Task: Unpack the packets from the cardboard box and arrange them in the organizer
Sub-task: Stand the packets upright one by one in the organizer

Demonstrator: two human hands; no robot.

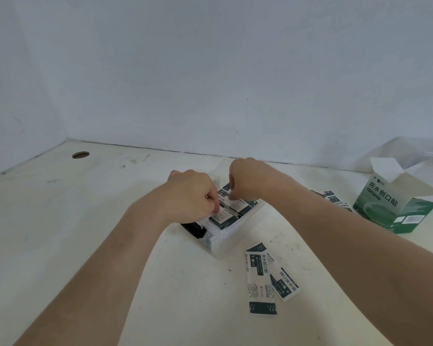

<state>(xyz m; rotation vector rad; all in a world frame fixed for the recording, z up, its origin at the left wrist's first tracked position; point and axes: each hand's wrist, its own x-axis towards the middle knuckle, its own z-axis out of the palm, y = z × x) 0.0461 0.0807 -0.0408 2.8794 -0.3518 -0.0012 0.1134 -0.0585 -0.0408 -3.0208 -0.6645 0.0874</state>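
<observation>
The left hand [190, 196] is curled down over the organizer [225, 242], and the packets [223, 218] standing inside are pinched by its fingers. The right hand [248, 182] is bunched just beside it, thumb and forefinger nipped on the top edge of the same stack. The clear organizer is set near the middle of the table [85, 221], with a black latch [193, 229] showing at its left side.

Two loose packets [260, 278] are left overlapping toward the front edge, right of the organizer. Further packets [334, 197] are glimpsed behind the right forearm, just beside the cardboard box [395, 208], which is stood open-flapped at the right end near the back edge.

Trouble is likely to come from the organizer itself. It looks light and is braced by neither hand, so a firm downward push could skid or tilt it. The thin packets could also be buckled or fanned out of line if they are squeezed unevenly. The right forearm is carried above the loose packets, which could be swept toward the front edge if it is lowered.
</observation>
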